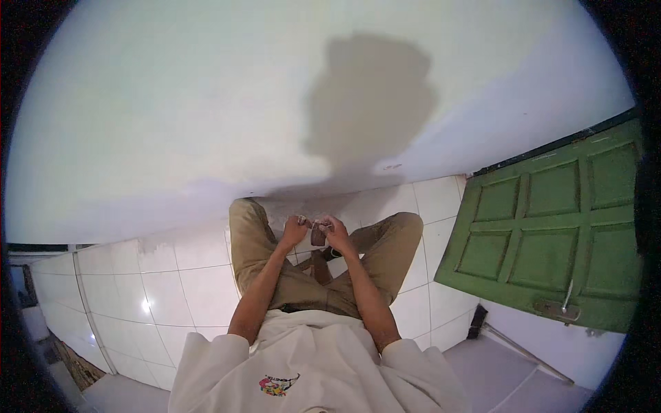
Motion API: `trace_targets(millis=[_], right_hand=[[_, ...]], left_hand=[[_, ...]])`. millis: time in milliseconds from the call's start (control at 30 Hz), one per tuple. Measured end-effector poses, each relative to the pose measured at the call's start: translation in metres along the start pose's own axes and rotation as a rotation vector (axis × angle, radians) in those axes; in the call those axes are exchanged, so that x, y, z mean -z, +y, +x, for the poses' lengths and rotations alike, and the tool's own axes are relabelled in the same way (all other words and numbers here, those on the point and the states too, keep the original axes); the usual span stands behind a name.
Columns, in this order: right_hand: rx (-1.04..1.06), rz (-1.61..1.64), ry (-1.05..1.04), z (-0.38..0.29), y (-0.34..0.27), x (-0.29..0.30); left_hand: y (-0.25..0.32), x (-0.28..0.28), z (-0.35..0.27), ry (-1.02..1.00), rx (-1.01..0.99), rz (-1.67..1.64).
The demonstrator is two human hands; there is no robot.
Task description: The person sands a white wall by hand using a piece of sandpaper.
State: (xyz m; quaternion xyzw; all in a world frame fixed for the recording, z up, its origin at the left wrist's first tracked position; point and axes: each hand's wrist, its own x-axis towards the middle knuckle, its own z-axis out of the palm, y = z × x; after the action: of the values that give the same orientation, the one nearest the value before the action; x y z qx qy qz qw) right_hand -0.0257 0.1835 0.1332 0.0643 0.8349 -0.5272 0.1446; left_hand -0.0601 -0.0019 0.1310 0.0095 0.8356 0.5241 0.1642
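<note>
My left hand (294,233) and my right hand (336,235) are close together between my bent knees, low in front of the wall. My right hand's fingers grip the upper part of a small dark brown object (318,237), whose exact kind is too small to tell. The curled fingers of my left hand reach to its top edge, with pale marks or a small pale thing at the knuckles. Whether that hand holds something of its own is unclear.
A plain pale wall (181,113) rises close ahead, bearing my shadow. White tiles (201,289) cover the floor around my crossed legs. To the right, a green panelled door (547,253) stands ajar, with a dark-headed broom or brush (476,321) below it.
</note>
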Motion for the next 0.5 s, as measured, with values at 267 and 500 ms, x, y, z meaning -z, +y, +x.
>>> trace_targets(millis=[267, 500], right_hand=[[-0.073, 0.010, -0.081, -0.004, -0.040, -0.001], [0.148, 0.040, 0.049, 0.002, 0.001, -0.002]], left_hand=[[-0.031, 0.007, -0.005, 0.037, -0.064, 0.036], [0.019, 0.005, -0.005, 0.013, -0.137, -0.141]])
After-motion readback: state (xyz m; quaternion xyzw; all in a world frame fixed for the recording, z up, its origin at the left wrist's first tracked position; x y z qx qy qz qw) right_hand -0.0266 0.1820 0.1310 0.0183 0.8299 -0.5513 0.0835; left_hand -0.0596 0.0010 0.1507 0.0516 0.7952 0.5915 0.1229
